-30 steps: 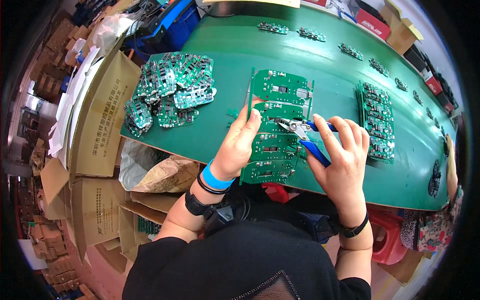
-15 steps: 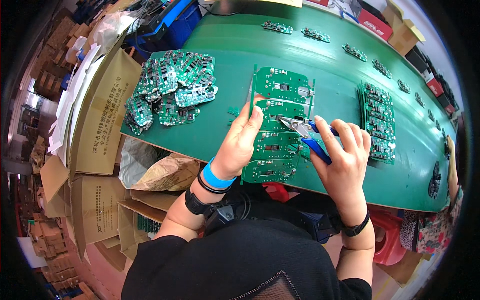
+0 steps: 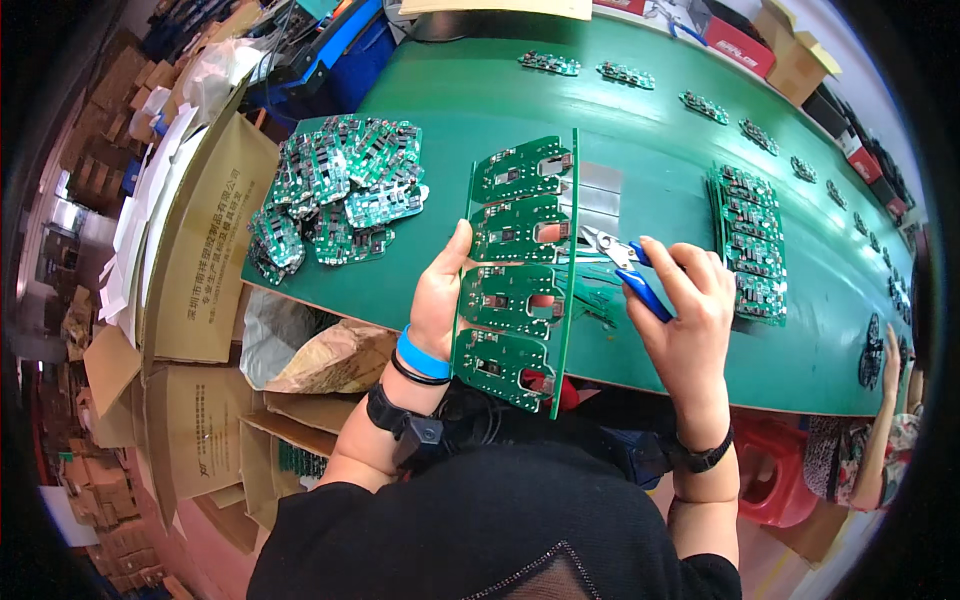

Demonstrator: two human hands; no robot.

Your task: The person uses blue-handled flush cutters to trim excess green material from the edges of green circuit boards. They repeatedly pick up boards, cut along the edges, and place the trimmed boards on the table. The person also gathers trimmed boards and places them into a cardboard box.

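Observation:
My left hand holds a green circuit board panel by its left edge, tilted above the table. Several joined boards make up the panel, and a long narrow rail runs along its right side. Closed around the blue handles of a pair of cutting pliers, my right hand is just right of the panel. The metal jaws point left, close to the rail; whether they touch it I cannot tell. Thin green strips lie on the table below the jaws.
A heap of separate boards lies left on the green table. Stacked panels stand to the right. Small boards line the far side. Cardboard boxes fill the left; a co-worker's arm is at far right.
The panel has moved left and been turned, so its long rail is now on the right instead of the left. The pliers have come off the panel's middle and now sit beside the rail.

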